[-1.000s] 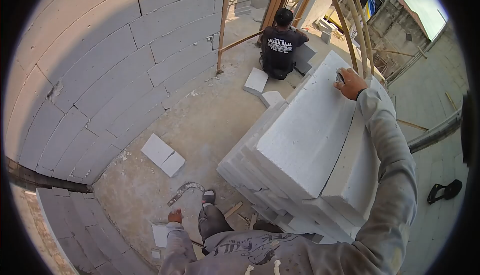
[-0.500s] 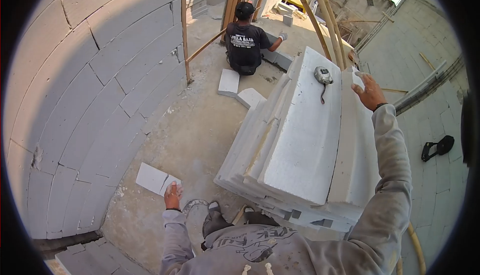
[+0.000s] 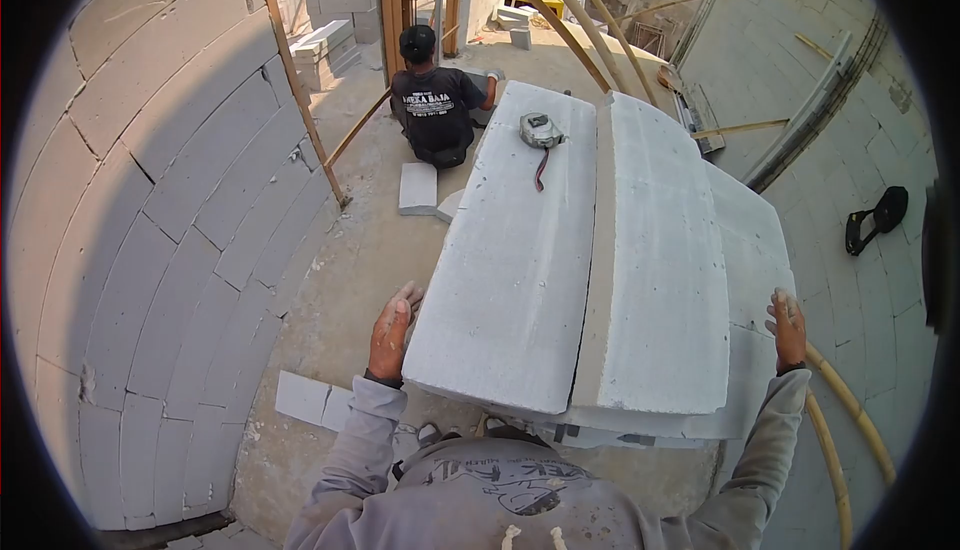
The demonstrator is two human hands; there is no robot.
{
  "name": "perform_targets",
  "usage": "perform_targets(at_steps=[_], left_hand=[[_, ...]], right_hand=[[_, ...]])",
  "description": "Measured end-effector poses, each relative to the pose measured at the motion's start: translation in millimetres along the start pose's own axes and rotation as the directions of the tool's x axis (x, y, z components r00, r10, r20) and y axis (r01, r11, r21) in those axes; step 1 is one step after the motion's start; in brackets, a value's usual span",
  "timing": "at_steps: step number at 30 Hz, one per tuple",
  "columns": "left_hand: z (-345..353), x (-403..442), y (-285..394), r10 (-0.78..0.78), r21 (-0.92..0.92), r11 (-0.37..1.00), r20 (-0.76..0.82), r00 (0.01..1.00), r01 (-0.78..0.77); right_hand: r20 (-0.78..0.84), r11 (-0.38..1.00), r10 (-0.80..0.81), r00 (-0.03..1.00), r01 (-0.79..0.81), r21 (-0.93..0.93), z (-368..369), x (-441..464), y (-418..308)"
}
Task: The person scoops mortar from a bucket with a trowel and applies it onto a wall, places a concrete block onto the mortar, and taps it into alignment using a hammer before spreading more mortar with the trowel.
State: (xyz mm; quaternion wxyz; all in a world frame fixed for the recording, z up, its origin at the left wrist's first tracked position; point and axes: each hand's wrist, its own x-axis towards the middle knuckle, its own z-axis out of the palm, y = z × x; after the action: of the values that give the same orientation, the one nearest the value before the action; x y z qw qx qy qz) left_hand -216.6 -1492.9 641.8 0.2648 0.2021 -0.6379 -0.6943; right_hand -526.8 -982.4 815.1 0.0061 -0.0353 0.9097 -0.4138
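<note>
A stack of large white lightweight blocks stands right in front of me. On its top left lies a long block [image 3: 500, 280], with a silver tape measure [image 3: 541, 130] and its dark strap resting near the far end. Beside it, across a narrow gap, is a second top block [image 3: 665, 280]. My left hand [image 3: 393, 332] is open at the left side of the first block, fingers pointing up; whether it touches the block I cannot tell. My right hand [image 3: 787, 330] is also open, fingers stretched, near the right edge of a lower block [image 3: 755, 240].
A co-worker [image 3: 435, 105] sits on the floor beyond the stack, facing away. Cut block pieces [image 3: 302, 397] lie on the floor at left. Block walls [image 3: 180, 220] rise on both sides. Bamboo poles [image 3: 570, 10] lean at the back, and a black object [image 3: 877, 218] is on the right wall.
My left hand has risen from the cut pieces on the floor to the stack's left side. My right hand has come back from the far end towards me. The view has shifted.
</note>
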Motion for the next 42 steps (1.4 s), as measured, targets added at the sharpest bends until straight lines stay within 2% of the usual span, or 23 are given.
perform_targets(at_steps=[1, 3, 4, 6, 9, 11, 13, 14, 16, 20, 22, 24, 26, 27, 29, 31, 33, 35, 36, 39, 41, 42], left_hand=[[3, 3, -1, 0.001, 0.003, 1.0, 0.005, 1.0, -0.001], [0, 2, -8, -0.044, -0.223, 0.974, 0.025, 0.999, 0.048], [-2, 2, -14, -0.077, -0.26, 0.962, 0.042, 0.996, 0.085], [-1, -1, -10, -0.083, -0.261, 0.961, 0.047, 0.995, 0.092], [1, -3, -6, -0.083, -0.246, 0.965, 0.05, 0.995, 0.093], [-1, -5, -6, -0.089, -0.224, 0.97, 0.047, 0.995, 0.098], [-4, -6, -7, -0.072, -0.106, 0.992, 0.038, 0.997, 0.075], [-7, -6, -8, -0.073, -0.111, 0.991, 0.037, 0.997, 0.077], [-9, -8, -8, -0.062, -0.037, 0.997, 0.043, 0.997, 0.063], [-7, -14, 14, -0.088, 0.058, 0.995, 0.074, 0.993, 0.084], [-5, -15, 18, -0.064, -0.021, 0.998, 0.092, 0.994, 0.066], [-7, -8, 2, -0.049, 0.009, 0.999, 0.127, 0.991, 0.048], [-5, -3, -10, -0.026, 0.029, 0.999, 0.161, 0.987, 0.021], [-5, -2, -14, -0.016, 0.046, 0.999, 0.142, 0.99, 0.009], [-5, -4, -12, -0.002, 0.057, 0.998, 0.123, 0.992, -0.005], [-4, -6, 4, -0.023, 0.091, 0.996, 0.069, 0.997, 0.017], [-4, -7, 6, 0.032, 0.099, 0.994, 0.07, 0.997, -0.039], [-1, -9, 1, -0.006, -0.022, 1.0, 0.002, 1.0, 0.006], [-1, -10, 2, -0.026, -0.038, 0.999, -0.023, 0.999, 0.025], [-2, -12, -1, -0.025, 0.052, 0.998, -0.065, 0.998, 0.029], [-2, -12, -2, -0.005, 0.06, 0.998, -0.053, 0.999, 0.008], [-4, -11, -5, 0.013, 0.069, 0.998, -0.044, 0.999, -0.01]], right_hand=[[-0.003, 1.0, 0.003, 1.0, -0.003, 0.004, 8, -8, 4], [-0.029, 0.97, -0.162, 0.986, 0.164, 0.177, 39, -35, -7], [-0.027, 0.972, -0.153, 0.988, 0.155, 0.177, 49, -42, -14], [0.082, 0.941, -0.247, 0.965, 0.218, 0.26, 63, -54, -28], [0.15, 0.953, -0.26, 0.954, 0.228, 0.201, 75, -56, -52], [0.127, 0.947, -0.299, 0.946, 0.278, 0.159, 83, -51, -59], [0.136, 0.91, -0.411, 0.901, 0.416, -0.005, 91, -49, -64], [0.138, 0.909, -0.412, 0.901, 0.417, -0.009, 95, -49, -67], [0.162, 0.976, -0.203, 0.966, 0.186, 0.11, 99, -53, -71], [0.181, 0.979, -0.187, 0.965, 0.199, -0.05, 91, -53, -89], [0.069, 0.864, -0.271, 0.96, 0.275, -0.423, 91, -54, -115], [0.022, 0.785, -0.379, 0.925, 0.334, -0.522, 108, -49, -159], [0.105, 0.647, -0.524, 0.845, 0.475, -0.597, 137, -36, -201], [0.169, 0.645, -0.538, 0.826, 0.532, -0.548, 156, -37, -233], [0.295, 0.466, -0.638, 0.712, 0.661, -0.588, 207, -14, -267], [0.389, 0.518, -0.552, 0.737, 0.669, -0.533, 261, 10, -298], [0.413, 0.538, -0.481, 0.773, 0.633, -0.557, 313, 43, -308], [0.381, 0.613, -0.316, 0.869, 0.493, -0.617, 348, 61, -315], [0.371, 0.613, -0.321, 0.871, 0.49, -0.62, 363, 70, -315], [0.314, 0.706, -0.266, 0.912, 0.406, -0.581, 384, 80, -310], [0.635, 0.463, -0.323, 0.702, 0.702, -0.54, 348, 76, -324], [0.615, 0.457, -0.417, 0.669, 0.739, -0.495, 330, 75, -321]])
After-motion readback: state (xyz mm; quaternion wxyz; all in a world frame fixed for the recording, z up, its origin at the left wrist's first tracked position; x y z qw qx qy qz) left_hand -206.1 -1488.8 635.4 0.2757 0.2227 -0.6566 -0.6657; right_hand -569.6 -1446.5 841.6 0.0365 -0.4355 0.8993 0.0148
